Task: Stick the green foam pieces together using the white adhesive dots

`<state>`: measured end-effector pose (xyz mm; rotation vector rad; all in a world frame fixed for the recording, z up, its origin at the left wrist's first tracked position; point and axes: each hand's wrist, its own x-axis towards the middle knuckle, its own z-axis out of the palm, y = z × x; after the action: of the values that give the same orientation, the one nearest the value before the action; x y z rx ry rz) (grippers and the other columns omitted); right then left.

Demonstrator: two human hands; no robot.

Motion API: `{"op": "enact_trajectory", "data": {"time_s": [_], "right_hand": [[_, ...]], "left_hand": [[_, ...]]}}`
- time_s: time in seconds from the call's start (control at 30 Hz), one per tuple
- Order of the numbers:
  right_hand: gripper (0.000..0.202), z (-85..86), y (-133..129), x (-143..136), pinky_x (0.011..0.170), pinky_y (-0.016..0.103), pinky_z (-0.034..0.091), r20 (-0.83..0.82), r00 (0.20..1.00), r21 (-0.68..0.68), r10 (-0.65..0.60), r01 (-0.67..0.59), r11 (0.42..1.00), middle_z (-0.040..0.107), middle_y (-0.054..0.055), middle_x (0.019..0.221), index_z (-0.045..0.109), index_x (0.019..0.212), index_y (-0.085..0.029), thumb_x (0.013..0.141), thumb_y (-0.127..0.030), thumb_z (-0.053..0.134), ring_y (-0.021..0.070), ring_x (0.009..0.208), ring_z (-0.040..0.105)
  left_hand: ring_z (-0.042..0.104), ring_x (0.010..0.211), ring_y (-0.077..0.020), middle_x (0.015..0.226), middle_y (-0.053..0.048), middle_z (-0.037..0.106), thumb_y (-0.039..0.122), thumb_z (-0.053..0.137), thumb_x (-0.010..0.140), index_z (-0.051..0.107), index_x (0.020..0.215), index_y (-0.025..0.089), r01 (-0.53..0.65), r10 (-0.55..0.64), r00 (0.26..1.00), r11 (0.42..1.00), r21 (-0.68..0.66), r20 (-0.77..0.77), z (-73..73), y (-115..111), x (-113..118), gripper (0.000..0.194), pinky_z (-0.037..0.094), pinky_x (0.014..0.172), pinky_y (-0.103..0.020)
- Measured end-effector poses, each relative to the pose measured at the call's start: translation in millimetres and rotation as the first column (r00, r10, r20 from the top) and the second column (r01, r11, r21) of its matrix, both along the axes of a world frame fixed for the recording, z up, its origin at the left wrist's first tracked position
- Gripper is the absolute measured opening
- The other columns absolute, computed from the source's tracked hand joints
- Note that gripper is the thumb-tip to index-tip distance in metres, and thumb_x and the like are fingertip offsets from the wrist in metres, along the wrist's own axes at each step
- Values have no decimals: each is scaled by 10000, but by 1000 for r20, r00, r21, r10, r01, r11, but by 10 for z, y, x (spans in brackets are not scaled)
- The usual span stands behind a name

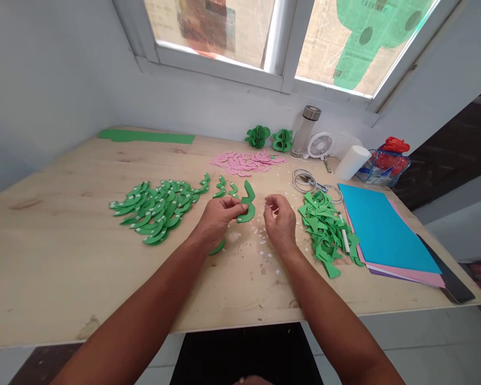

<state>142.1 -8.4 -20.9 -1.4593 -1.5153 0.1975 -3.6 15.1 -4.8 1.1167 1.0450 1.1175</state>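
Note:
My left hand (pixel 220 219) pinches a curved green foam or paper cutout (pixel 247 209) between thumb and fingers, holding it above the table. To its right, my right hand (pixel 279 222) is apart from the cutout, thumb and fingertips drawn together; anything between them is too small to make out. Under my left wrist lies another green piece (pixel 217 247), partly hidden. A heap of curved green cutouts (pixel 160 206) with small white patches spreads to the left. A few similar zigzag pieces (pixel 220 185) lie just beyond my left hand.
Green offcuts (pixel 324 230) with a white pen (pixel 344 235) lie right, beside coloured sheets (pixel 388 230). Tape rolls (pixel 304 181), a glass bottle (pixel 304 131), a small fan (pixel 319 145) and a white roll (pixel 353 162) stand behind. Pink cutouts (pixel 244 162) and green folded shapes (pixel 258 137) are farther back.

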Motion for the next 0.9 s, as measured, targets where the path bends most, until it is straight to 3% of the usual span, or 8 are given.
{"op": "enact_trajectory", "data": {"time_s": [0.23, 0.4, 0.63, 0.8, 0.9], "right_hand": [[136, 17, 0, -18, 683, 289, 442, -154, 980, -111, 129, -147, 983, 653, 26, 761, 625, 780, -192, 784, -244, 499, 169, 726, 575], [147, 15, 6, -56, 653, 274, 436, -289, 948, -171, 131, -186, 968, 671, 21, 757, 625, 821, -182, 745, -290, 560, 157, 684, 596], [140, 26, 0, -33, 672, 268, 426, -306, 948, -152, 91, -143, 978, 667, 11, 750, 622, 766, -187, 745, -217, 487, 156, 706, 592], [268, 27, 4, -22, 677, 278, 411, -276, 957, -186, 91, -146, 972, 662, 24, 721, 642, 688, -185, 817, -324, 452, 173, 727, 583], [233, 27, 8, -42, 696, 280, 414, -329, 935, -176, 135, -201, 964, 671, 22, 736, 650, 731, -182, 797, -349, 502, 169, 729, 587]], "left_hand": [[487, 544, -110, 544, 23, 550, 260, 734, 563, 604, 523, 167, -1, -1, 1000, 999, 54, 26, 15, -8, 14, 165, 379, 571, -248], [490, 544, -106, 549, 28, 559, 274, 745, 556, 603, 545, 158, 9, -11, 999, 998, 65, 31, 19, -15, 21, 185, 381, 575, -239], [473, 536, -96, 549, 30, 544, 295, 736, 575, 597, 564, 141, -2, 3, 1000, 996, 90, -4, -31, 7, 11, 208, 355, 558, -233], [472, 546, -92, 555, 34, 538, 269, 733, 580, 595, 560, 143, -7, 7, 1000, 995, 103, 3, -41, 14, 8, 188, 354, 568, -229], [483, 546, -95, 562, 33, 554, 269, 748, 559, 603, 579, 145, -7, 5, 1000, 996, 90, 25, -36, 9, 8, 192, 364, 570, -230]]}}
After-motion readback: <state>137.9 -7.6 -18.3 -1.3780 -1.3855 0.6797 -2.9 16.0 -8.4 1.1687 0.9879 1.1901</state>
